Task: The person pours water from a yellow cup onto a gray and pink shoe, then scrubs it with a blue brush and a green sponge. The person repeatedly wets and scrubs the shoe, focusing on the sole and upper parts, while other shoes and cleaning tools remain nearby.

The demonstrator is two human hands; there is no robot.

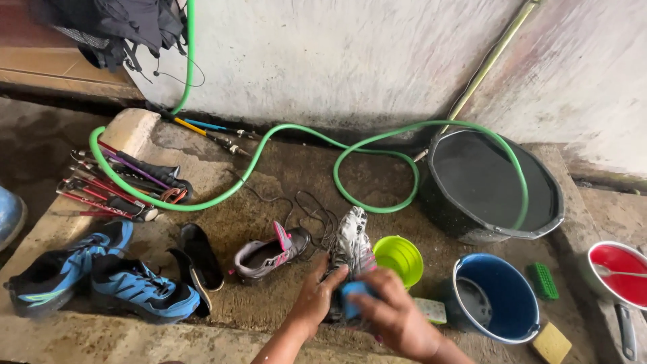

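Hidden, cropped, blurred bits

Right hand (397,317) is motion-blurred and covers most of the blue thing (354,294) it grips, so can't tell its shape. Left hand (317,296) and right hand hide the heel end of the grey shoe (352,244). Both forearms run off bottom edge. Red bowl (617,269) cut by right edge, dark clothes (114,27) by top edge, blue object (10,216) by left edge; can't tell what that is.

You are looking down from a single head-worn camera, facing forward and downward toward the white wall (350,61) across the wet concrete floor (269,202). Your hands are sitting close at the bottom edge; the black tub (495,185) is lying farther off to your right.
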